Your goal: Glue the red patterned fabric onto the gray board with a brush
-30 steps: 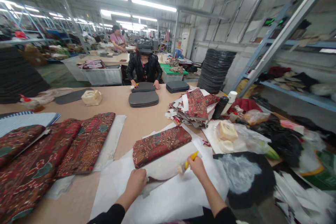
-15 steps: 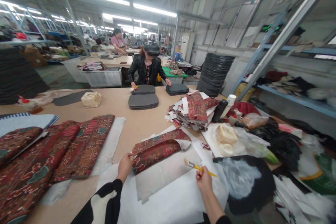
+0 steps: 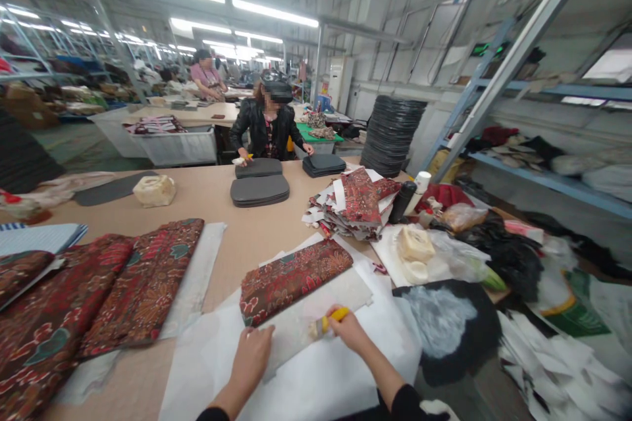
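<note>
My right hand (image 3: 348, 329) is closed around a yellow-handled paintbrush (image 3: 326, 323). Its pale bristles touch a light grey sheet (image 3: 345, 293) that extends from under a folded piece of red-brown patterned fabric (image 3: 299, 279). At the near left corner of that fabric is my left hand (image 3: 254, 356), its fingers bent and closed on the edge; the fingertips are partly hidden. White paper (image 3: 207, 358) lies beneath the work. To the right, a black round board (image 3: 481, 342) carries a smear of whitish paste (image 3: 442, 312).
More patterned fabric (image 3: 143, 283) lies folded at left. A pile of fabric pieces (image 3: 353, 204) stands ahead, beside a black bottle (image 3: 402, 200) and a cream tub (image 3: 415, 243). Across the table, a co-worker (image 3: 269, 118) handles grey pads (image 3: 259, 191). White scraps (image 3: 553, 368) lie at lower right.
The fabric's raised flap now lies flat. My right hand has brought the brush left and down onto the grey sheet. My left hand has shifted down and right along the fabric's corner.
</note>
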The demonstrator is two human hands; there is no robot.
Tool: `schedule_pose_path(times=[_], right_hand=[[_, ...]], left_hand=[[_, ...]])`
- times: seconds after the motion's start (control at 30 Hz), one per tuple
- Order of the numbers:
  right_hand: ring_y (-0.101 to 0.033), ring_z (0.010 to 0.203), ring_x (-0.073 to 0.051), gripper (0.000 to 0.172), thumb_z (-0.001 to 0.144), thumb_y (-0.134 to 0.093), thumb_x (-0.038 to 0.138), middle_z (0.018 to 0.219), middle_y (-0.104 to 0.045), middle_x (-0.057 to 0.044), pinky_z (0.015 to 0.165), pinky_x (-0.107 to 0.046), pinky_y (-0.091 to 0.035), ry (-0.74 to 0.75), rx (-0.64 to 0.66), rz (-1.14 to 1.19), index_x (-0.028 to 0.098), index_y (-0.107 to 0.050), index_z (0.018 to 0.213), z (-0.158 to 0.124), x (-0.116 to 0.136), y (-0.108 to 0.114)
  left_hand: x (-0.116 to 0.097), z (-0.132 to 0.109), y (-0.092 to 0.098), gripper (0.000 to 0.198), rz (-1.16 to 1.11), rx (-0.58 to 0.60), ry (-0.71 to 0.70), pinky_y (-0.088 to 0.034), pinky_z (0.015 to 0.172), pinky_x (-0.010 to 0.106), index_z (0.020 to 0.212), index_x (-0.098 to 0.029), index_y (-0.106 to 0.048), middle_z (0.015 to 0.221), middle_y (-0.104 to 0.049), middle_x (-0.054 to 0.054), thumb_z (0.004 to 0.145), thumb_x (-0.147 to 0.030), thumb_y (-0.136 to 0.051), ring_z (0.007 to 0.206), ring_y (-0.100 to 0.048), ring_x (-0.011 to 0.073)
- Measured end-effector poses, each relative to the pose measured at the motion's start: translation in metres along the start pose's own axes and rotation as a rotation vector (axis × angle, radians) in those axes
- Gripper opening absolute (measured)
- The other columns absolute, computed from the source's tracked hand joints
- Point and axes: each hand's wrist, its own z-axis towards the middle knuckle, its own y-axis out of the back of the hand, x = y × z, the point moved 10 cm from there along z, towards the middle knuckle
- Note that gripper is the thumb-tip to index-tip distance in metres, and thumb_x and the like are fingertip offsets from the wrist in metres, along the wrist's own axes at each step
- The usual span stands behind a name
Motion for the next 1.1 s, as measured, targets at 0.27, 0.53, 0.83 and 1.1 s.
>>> schedule_pose_path(times=[0.27,0.53,0.83,1.1], right_hand=[[-0.058,0.063,-0.016,0.019,0.081,-0.041,0.032,0.067,-0.062,0.0,0.058,-0.024,-0.039,0.036,-0.37,-0.428,0.023,-0.057,0.086,-0.017,0.027,0.067],[-0.06,0.069,-0.013,0.012,0.076,-0.05,0.023,0.074,-0.067,0.002,0.061,-0.019,-0.038,0.289,0.114,-0.501,0.024,-0.061,0.082,-0.047,0.06,-0.093],[-0.061,0.072,-0.013,0.013,0.08,-0.05,0.026,0.076,-0.068,0.0,0.064,-0.02,-0.037,0.373,0.108,-0.609,0.022,-0.061,0.085,-0.047,0.089,-0.105],[-0.062,0.071,-0.018,0.016,0.077,-0.051,0.025,0.075,-0.07,-0.004,0.063,-0.024,-0.037,0.365,0.271,-0.769,0.02,-0.065,0.082,-0.063,0.09,-0.142]], left_hand=[[0.004,-0.038,-0.034,0.05,-0.066,0.036,0.087,-0.029,0.1,0.036,0.119,-0.021,-0.049,0.12,-0.061,0.006,0.082,-0.006,-0.021,0.11,-0.053,0.0148],[0.017,-0.037,-0.026,0.047,-0.205,0.055,0.257,-0.035,0.093,0.032,0.124,-0.017,-0.045,0.112,-0.065,0.006,0.083,-0.014,-0.022,0.102,-0.058,0.0144],[0.038,-0.038,-0.02,0.047,-0.399,-0.09,0.366,-0.039,0.092,0.029,0.124,-0.012,-0.045,0.112,-0.065,0.008,0.083,-0.018,-0.023,0.103,-0.058,0.0154],[0.037,-0.04,-0.022,0.046,-0.44,-0.061,0.342,-0.041,0.087,0.031,0.125,-0.014,-0.043,0.097,-0.07,0.005,0.085,-0.021,-0.021,0.091,-0.061,0.0148]])
